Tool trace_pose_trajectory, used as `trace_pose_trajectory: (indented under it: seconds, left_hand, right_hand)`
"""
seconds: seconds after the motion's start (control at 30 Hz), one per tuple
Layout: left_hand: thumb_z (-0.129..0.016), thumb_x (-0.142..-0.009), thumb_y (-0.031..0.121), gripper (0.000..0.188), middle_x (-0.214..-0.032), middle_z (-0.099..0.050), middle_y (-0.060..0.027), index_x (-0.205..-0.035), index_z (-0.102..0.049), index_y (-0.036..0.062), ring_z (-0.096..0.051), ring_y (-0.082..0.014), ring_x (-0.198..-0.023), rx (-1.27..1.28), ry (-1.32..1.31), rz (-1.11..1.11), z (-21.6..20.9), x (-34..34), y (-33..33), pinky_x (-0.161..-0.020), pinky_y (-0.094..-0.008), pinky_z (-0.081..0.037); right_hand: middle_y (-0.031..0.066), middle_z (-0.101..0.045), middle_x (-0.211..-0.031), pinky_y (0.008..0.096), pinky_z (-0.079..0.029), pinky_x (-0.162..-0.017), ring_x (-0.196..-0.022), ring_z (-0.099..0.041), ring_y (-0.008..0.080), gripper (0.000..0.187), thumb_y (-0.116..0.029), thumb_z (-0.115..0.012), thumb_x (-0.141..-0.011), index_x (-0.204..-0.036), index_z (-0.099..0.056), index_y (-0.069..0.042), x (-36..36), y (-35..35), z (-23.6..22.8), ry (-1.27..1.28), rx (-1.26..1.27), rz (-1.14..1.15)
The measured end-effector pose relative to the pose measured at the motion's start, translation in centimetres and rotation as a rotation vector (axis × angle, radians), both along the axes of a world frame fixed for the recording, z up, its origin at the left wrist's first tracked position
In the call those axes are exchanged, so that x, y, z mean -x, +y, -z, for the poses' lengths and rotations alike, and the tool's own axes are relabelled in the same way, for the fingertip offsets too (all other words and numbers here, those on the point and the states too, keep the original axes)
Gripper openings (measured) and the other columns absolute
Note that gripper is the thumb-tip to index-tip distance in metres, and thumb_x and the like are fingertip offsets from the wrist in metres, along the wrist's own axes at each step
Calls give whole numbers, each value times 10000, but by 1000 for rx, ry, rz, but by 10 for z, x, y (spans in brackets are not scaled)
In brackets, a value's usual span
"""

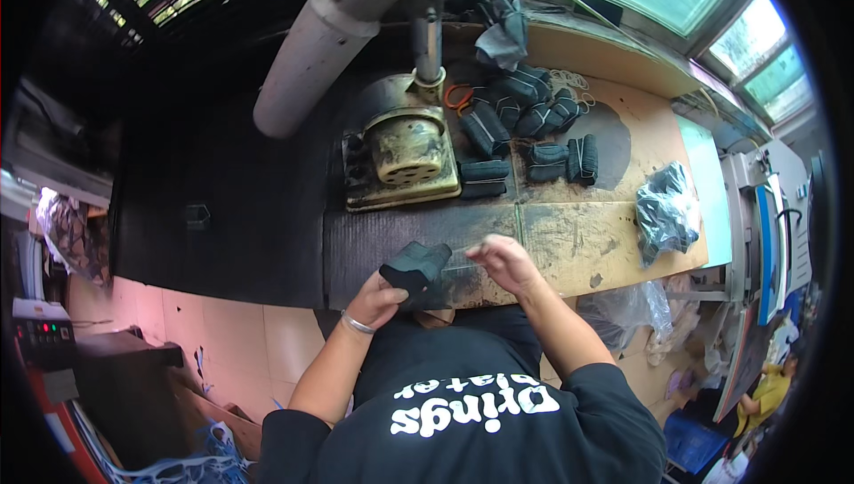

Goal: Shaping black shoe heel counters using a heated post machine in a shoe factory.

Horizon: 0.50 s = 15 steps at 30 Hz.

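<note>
a dark folded bundle point(414, 268), cloth-like and blocky, sits at the near edge of the worktop point(569, 237), held up just off its surface. the left hand point(374, 300) is clenched around the bundle's lower near end, a metal bangle point(358, 325) on that wrist. the bundle's long axis runs from the left hand up and to the right, toward the right hand point(504, 260), which is just beside its far end. the right hand's fingers are pinched on what looks like a thin clear band or film point(460, 259) stretched between it and the bundle; what exactly it grips is hard to tell. the left hand is the nearer one and carries the weight. farther back on the worktop, well apart from the hands, lies a cluster of similar dark banded bundles point(525, 124), with loose pale rubber bands point(569, 84) beside them. to their left stands a worn brass-coloured machine point(405, 150) on a square base, under a thick grey pipe point(325, 35). a crumpled dark plastic bag point(665, 213) lies at the right of the worktop. nothing stands between the hands and the bundle.
</note>
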<state>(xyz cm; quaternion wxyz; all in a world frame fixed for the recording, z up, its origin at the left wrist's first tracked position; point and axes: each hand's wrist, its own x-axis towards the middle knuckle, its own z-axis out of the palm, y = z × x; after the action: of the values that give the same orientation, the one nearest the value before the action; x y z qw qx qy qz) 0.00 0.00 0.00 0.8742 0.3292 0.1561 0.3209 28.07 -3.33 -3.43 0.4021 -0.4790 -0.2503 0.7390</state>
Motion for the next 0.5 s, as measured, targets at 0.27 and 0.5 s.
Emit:
trace_pose_trajectory:
  seconds: [0.27,0.5]
  left_hand:
    - [-841,-661,223,756,-1149,-609,-136,-1266,-498,-72,-606,-188,-989,-447,787,-46,2,-2,9,-877,-295,-497]
    - [-888,-588,293,812,-1096,-617,-173,-1210,-533,-91,-625,-208,-947,-229,979,-179,33,9,32,-807,-309,-524]
  right_hand:
    - [15,-476,-515,304,-561,-552,-442,-507,112,547,-95,-392,-946,-1491,-354,-103,31,38,-100,-49,-116,-343]
    - [112,-662,-671,323,-581,-611,-606,-680,165,530,-72,-354,-905,-1416,-483,-133,59,30,-134,-543,-442,-973]
